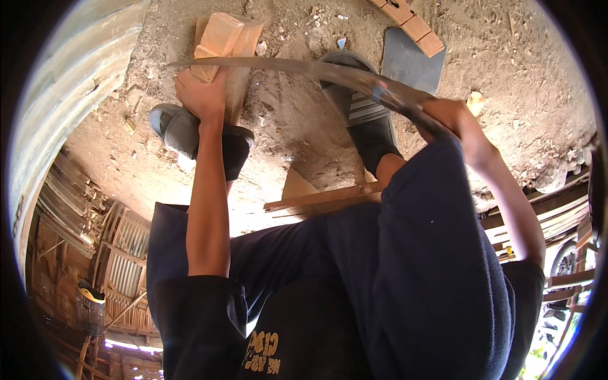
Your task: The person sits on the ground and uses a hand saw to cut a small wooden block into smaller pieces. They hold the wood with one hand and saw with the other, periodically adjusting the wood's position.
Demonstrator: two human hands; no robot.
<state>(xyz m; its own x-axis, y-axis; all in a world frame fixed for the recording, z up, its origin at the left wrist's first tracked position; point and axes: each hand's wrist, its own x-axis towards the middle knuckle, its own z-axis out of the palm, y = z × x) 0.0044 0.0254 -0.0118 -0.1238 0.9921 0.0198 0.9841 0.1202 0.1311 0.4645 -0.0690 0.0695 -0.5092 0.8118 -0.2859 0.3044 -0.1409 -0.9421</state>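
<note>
A long handsaw (297, 67) stretches across the far part of the view, its blade bending in the lens. My right hand (459, 123) is closed around the saw's handle, beside my raised right knee. At the far left, my left hand (201, 95) grips a small wooden piece (204, 73) from the near side, close to the blade's tip. The blade crosses over that piece; whether its teeth are in the wood I cannot tell. Just beyond lies a light wooden block (220, 35) on a board (238, 95). My left foot in a dark sandal (180, 132) stands beside the board.
A notched wooden strip (415, 30) rests against a dark grey flat sheet (413, 66) at the far right. My right sandal (364, 104) is on the dirt ground below the blade. Corrugated metal (88, 69) walls the left side. A plank (323, 197) lies near my legs.
</note>
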